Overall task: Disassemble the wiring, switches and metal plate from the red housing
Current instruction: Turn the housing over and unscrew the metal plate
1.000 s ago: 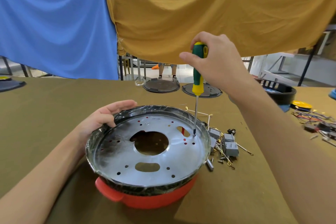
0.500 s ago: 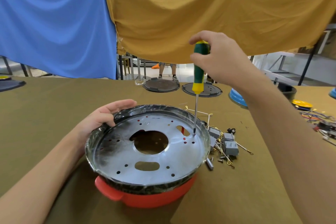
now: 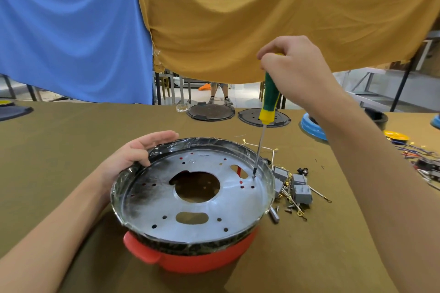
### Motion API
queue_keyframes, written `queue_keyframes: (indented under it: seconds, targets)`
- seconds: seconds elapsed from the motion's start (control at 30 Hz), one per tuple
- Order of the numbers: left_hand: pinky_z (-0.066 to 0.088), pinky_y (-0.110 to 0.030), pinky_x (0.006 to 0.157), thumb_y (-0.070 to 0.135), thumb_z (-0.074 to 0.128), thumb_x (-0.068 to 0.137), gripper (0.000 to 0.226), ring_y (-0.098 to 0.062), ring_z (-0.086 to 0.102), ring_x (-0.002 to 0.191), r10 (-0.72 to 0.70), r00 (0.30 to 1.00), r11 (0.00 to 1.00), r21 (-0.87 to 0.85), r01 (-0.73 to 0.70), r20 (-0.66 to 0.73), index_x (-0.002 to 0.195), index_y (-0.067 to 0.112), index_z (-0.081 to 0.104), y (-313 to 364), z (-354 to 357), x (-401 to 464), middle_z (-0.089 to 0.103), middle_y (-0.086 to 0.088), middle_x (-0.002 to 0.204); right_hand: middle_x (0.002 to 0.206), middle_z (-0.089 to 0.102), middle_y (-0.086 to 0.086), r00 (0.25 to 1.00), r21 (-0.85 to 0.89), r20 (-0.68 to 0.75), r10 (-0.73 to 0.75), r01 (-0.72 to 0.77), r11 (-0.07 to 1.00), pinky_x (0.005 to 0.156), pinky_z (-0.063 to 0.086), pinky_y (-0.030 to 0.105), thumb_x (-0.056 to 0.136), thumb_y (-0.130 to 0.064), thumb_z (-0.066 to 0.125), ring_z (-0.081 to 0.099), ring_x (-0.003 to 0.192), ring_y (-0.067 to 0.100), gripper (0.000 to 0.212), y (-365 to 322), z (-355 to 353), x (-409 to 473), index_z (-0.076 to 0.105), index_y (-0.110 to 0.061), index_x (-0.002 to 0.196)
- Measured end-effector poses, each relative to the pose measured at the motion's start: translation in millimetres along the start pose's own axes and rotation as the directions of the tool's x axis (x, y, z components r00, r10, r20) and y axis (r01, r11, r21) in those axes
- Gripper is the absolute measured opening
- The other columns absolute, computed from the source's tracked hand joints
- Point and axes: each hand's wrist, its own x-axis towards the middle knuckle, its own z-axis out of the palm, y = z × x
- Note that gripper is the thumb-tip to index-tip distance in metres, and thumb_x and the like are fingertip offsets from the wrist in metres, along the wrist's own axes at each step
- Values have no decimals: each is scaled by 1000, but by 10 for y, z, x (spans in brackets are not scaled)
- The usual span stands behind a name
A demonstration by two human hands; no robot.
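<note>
The red housing (image 3: 190,260) is sitting near the middle of the counter (image 3: 71,140), with the metal plate (image 3: 197,197) lying in its top, ringed by a dark rim under clear film. The left hand (image 3: 133,159) is bracing that rim at about ten o'clock, its fingers (image 3: 162,136) lying nearly straight along the outer edge and the thumb hooking over the lip. The right hand (image 3: 295,73) is wrapping its fingers tightly round the top of a green and yellow screwdriver (image 3: 269,100), which is standing almost upright. Its tip is resting on the plate at about three o'clock, seemingly in a screw there, though the screw head is too small to make out.

Just beside the housing at three o'clock, grey switches (image 3: 301,192), loose screws and thin wires are lying in a heap, so most of the stripping looks done.

From here the risk is the tip camming out: the grip is high on the handle, so any tilt could be skating the blade across the plate or into the film. The housing could also be turning under the light left-hand hold, and a freed screw could be dropping through the large centre hole.
</note>
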Motion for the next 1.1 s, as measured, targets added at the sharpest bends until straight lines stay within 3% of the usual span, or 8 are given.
queue_keyframes:
  seconds: [0.07,0.2,0.3,0.43,0.63,0.8,1.0,1.1]
  targets:
    - [56,-20,81,-13,41,61,73,-11,64,117,-2,1000,1000,17,2,7,131,3,56,13,2,1,68,0,129,96,57,-5,999,10,46,-8,7,1000,62,41,27,92,-31,50,51,71,9,21,1,24,-15,67,-22,100]
    - [55,-17,80,-26,24,70,73,-7,65,115,7,1000,999,52,-6,-13,129,3,56,8,16,-5,69,2,127,103,43,-1,999,23,23,-37,37,999,83,45,32,88,-51,65,50,96,19,25,27,76,-37,67,-26,89]
    - [55,-16,80,-27,21,70,74,-7,66,113,9,1000,999,44,-9,-19,127,3,57,8,20,-16,71,2,125,96,53,-2,997,15,-18,-68,69,998,73,43,28,91,-37,67,50,81,13,12,36,77,-18,70,-27,96]
    - [55,-16,81,-27,21,70,75,-7,65,114,9,1000,998,63,-8,-30,128,4,57,12,24,-14,69,0,128,104,64,-2,1000,79,7,27,-28,996,77,54,36,91,-20,51,60,82,13,24,18,28,18,69,-21,107]
    - [56,-19,80,-27,20,71,75,-10,66,114,-18,999,998,53,20,-37,129,2,56,30,41,-21,68,-2,128,94,51,-3,995,125,78,-60,50,991,69,40,23,89,-42,65,47,75,9,17,38,88,-24,67,-25,93]
    - [54,-13,78,-29,20,69,74,-4,68,108,13,999,995,97,-10,-34,125,3,57,44,66,-27,73,4,119,84,51,-8,997,81,73,-22,16,997,54,35,19,91,-22,53,45,59,6,20,39,52,10,65,-23,107]
    - [54,-15,78,-27,22,72,73,-4,66,112,2,1000,994,112,0,-23,126,6,58,45,35,-26,70,2,126,93,47,-1,996,18,69,-57,56,998,63,37,24,90,-46,61,47,78,13,21,31,87,-38,62,-26,96]
    - [54,-15,80,-14,38,66,68,-5,65,114,23,1000,994,106,-23,9,127,7,57,55,28,-35,68,3,128,84,49,-9,995,-16,16,-103,103,995,60,37,15,93,-32,61,46,68,5,12,24,91,-24,65,-23,101]
